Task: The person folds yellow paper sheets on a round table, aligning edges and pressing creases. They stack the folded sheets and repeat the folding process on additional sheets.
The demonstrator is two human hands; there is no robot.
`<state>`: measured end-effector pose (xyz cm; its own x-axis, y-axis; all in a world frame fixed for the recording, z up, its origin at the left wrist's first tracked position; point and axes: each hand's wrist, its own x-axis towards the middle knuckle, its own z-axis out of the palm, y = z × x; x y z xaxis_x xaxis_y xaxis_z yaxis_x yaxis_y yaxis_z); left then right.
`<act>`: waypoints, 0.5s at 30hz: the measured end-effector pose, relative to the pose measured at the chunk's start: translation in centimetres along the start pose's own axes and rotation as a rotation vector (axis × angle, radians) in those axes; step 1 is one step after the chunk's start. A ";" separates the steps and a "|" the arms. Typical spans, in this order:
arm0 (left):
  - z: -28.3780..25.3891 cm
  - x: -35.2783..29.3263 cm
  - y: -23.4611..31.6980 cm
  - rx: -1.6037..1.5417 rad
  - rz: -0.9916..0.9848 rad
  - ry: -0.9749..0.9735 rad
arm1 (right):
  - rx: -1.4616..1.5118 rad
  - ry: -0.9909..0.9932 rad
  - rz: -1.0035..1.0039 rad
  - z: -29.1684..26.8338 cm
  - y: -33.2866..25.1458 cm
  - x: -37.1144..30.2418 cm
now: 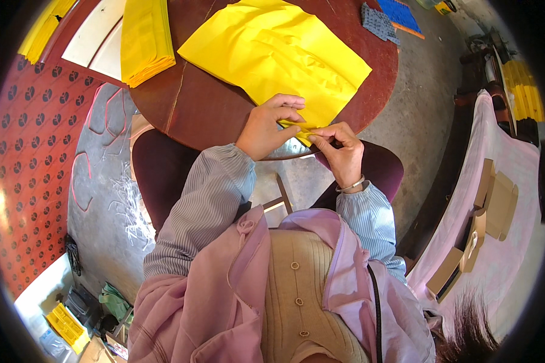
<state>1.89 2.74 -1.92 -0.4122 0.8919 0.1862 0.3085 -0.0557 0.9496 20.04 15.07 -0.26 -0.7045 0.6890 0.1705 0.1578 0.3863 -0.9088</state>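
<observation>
A broad yellow cloth point(278, 51), creased toward its right side, is spread over the round dark-red table point(194, 121). Its near corner is gathered into a narrow fold at the table's front edge. At that fold, the thumb and fingers of my left hand point(261, 126) close on the cloth from the left, the upper fingers partly stretched. From the right, my right hand point(343, 156) pinches the tip of the corner between thumb and forefinger. Whether anything small lies inside the fold is hidden.
A thick stack of folded yellow cloth point(145, 42) stands at the table's left. A grey textured cloth point(379, 24) lies by its far right edge. Pink and white cords point(130, 199) litter the floor at left. Open cardboard boxes point(475, 236) rest on a pink-covered surface at right.
</observation>
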 end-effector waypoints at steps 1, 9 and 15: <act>0.2 0.0 0.0 -0.010 -0.011 0.019 | 0.028 0.004 0.003 0.0 0.1 -0.1; 0.3 0.2 0.5 -0.022 -0.080 0.057 | -0.133 0.112 0.019 -4.5 2.4 4.5; 0.4 0.1 0.9 0.051 -0.032 0.075 | -0.637 0.304 -0.301 -11.3 10.5 24.1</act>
<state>2.46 2.99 -1.14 -0.4852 0.8564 0.1767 0.3365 -0.0037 0.9417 12.48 42.66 -1.39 -0.5735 0.6007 0.5570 0.4226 0.7994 -0.4270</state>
